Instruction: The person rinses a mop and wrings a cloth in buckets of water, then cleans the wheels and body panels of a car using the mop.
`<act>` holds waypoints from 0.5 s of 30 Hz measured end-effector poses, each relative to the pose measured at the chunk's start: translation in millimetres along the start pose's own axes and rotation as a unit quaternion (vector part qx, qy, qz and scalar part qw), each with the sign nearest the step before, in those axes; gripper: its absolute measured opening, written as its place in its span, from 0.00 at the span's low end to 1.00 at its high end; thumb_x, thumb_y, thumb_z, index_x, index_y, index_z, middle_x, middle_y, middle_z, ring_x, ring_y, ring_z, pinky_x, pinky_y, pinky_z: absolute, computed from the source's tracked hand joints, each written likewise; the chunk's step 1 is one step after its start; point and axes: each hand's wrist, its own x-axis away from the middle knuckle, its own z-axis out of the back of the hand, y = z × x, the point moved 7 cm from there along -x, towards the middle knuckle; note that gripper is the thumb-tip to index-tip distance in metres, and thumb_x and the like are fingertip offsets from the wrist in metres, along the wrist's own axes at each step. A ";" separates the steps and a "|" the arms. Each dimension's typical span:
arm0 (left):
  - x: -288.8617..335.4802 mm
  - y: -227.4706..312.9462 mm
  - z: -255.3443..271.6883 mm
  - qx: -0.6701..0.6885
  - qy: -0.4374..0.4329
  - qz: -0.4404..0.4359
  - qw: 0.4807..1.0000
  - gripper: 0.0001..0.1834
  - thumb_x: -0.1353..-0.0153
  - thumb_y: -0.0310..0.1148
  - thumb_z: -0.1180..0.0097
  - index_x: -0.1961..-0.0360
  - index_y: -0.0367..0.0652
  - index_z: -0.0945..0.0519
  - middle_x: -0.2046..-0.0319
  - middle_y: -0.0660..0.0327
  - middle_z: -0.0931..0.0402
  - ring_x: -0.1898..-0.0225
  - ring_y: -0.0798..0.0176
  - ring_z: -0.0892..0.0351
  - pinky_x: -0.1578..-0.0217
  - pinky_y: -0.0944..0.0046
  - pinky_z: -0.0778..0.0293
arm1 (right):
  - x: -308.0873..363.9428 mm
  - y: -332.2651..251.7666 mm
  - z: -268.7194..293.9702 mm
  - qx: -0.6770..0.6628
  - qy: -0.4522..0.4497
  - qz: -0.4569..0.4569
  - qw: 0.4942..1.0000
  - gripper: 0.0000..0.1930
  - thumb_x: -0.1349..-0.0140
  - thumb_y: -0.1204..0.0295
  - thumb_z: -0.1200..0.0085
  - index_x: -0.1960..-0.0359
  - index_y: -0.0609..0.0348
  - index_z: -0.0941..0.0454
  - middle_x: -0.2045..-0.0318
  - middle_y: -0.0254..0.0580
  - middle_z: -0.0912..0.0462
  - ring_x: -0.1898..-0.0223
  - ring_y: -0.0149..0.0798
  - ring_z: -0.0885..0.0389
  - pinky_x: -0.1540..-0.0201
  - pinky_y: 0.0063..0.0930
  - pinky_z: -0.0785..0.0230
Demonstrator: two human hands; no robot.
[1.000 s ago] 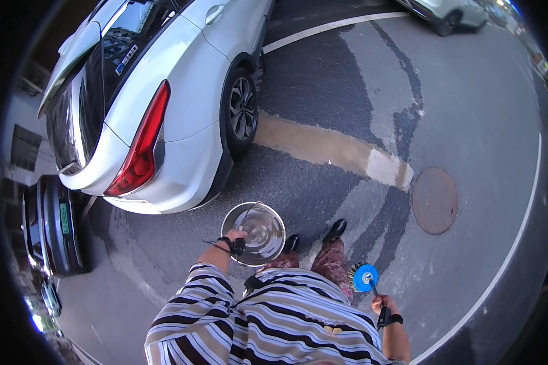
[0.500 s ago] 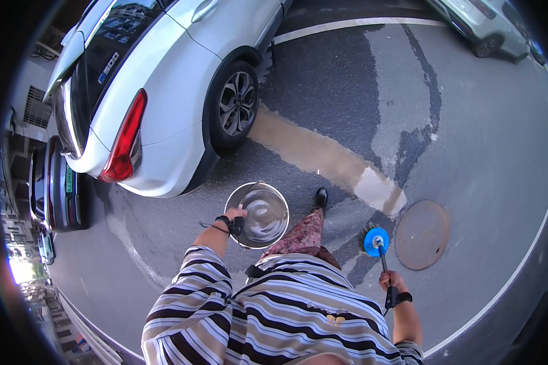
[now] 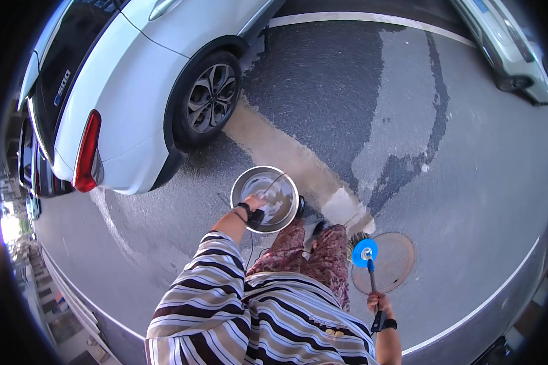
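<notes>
A round metal bucket hangs in front of me, left of the middle, with a shiny pool of water inside. My left hand is closed round its thin wire handle. On my right, a long-handled brush has a round blue head with dark bristles. My right hand grips its grey handle near the lower end. The brush head is in front of the edge of a round manhole cover; whether it touches the ground, I cannot tell. Both wrists wear dark bands with small black devices.
A white car stands to my left, its rear wheel close ahead. Another light-coloured car is parked far right. A dark car shows at the left rim. A tan strip crosses the dark asphalt, ending in a pale patch.
I have walked forward and the view has shifted, so the white car sits farther left and the manhole cover is nearer the brush. Both hands keep their holds.
</notes>
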 end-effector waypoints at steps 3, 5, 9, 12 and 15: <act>-12.0 75.7 -19.2 0.029 0.020 -0.019 0.999 0.22 0.61 0.49 0.45 0.75 0.38 0.23 0.81 0.56 0.25 0.79 0.62 0.24 0.77 0.64 0.28 | 5.8 -43.7 -5.6 0.010 0.003 -0.052 0.999 0.14 0.40 0.64 0.64 0.79 0.59 0.37 0.90 0.26 0.42 0.89 0.23 0.42 0.87 0.13 0.47; -21.3 119.6 -21.5 0.025 0.029 -0.010 0.999 0.20 0.60 0.46 0.45 0.75 0.38 0.23 0.80 0.55 0.25 0.78 0.61 0.23 0.76 0.64 0.28 | 6.8 -75.3 -22.2 0.013 0.037 -0.054 0.998 0.13 0.40 0.66 0.63 0.79 0.60 0.38 0.90 0.26 0.42 0.89 0.23 0.42 0.87 0.14 0.47; -44.3 208.1 -15.8 0.051 0.030 -0.020 0.998 0.19 0.58 0.44 0.47 0.74 0.36 0.24 0.82 0.53 0.25 0.79 0.59 0.23 0.78 0.63 0.27 | 4.6 -138.7 -36.0 -0.006 0.046 -0.077 0.996 0.12 0.40 0.67 0.64 0.81 0.57 0.40 0.91 0.25 0.45 0.90 0.23 0.46 0.88 0.14 0.49; -77.5 255.2 -24.4 0.016 0.023 -0.038 0.999 0.22 0.57 0.46 0.49 0.72 0.35 0.24 0.80 0.51 0.25 0.80 0.58 0.23 0.79 0.62 0.28 | 9.6 -178.1 -55.8 0.070 0.056 -0.041 0.995 0.13 0.39 0.66 0.65 0.81 0.55 0.41 0.90 0.24 0.45 0.90 0.22 0.46 0.88 0.13 0.51; -110.8 304.7 -37.3 0.043 0.038 -0.069 0.996 0.22 0.57 0.46 0.49 0.71 0.35 0.24 0.78 0.51 0.25 0.80 0.57 0.23 0.79 0.62 0.28 | 29.3 -205.7 -76.2 0.085 0.080 -0.042 0.992 0.13 0.38 0.65 0.66 0.80 0.55 0.40 0.90 0.23 0.45 0.90 0.21 0.46 0.88 0.12 0.52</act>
